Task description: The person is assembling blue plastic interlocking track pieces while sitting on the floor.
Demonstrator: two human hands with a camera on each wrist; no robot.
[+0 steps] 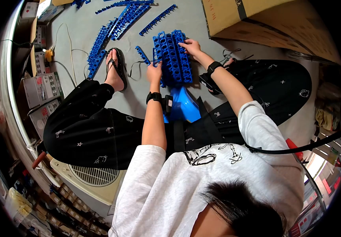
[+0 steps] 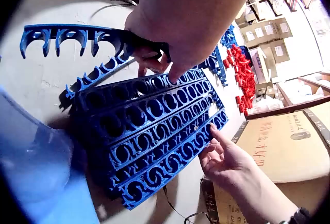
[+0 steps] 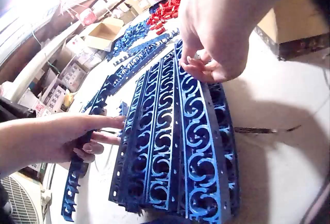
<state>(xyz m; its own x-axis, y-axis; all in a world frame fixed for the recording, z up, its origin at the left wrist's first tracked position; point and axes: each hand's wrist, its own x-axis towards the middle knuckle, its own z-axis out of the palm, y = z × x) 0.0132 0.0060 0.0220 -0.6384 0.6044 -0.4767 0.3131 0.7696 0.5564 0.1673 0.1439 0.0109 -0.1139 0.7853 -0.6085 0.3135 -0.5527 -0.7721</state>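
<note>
A stack of blue plastic clip strips [image 1: 173,59], lined with rows of round C-shaped openings, lies on the floor between the feet. In my left hand [image 1: 154,73] is a loose blue clip strip [image 2: 77,36], gripped partway along. That hand's outstretched fingers reach the stack's left side in the right wrist view. My right hand [image 1: 193,48] holds the stack's far right edge, its thumb [image 2: 215,131] on the top face and the other fingers curled at the side. The stacked strips [image 3: 198,146] lie side by side, and the lower ones are partly hidden.
More blue strips [image 1: 129,19] lie on the floor beyond the stack. A large cardboard box [image 1: 273,27] stands at the far right. Red pieces [image 2: 240,74] are heaped farther off. A smooth blue plastic object [image 1: 182,104] sits just this side of the stack, by the legs.
</note>
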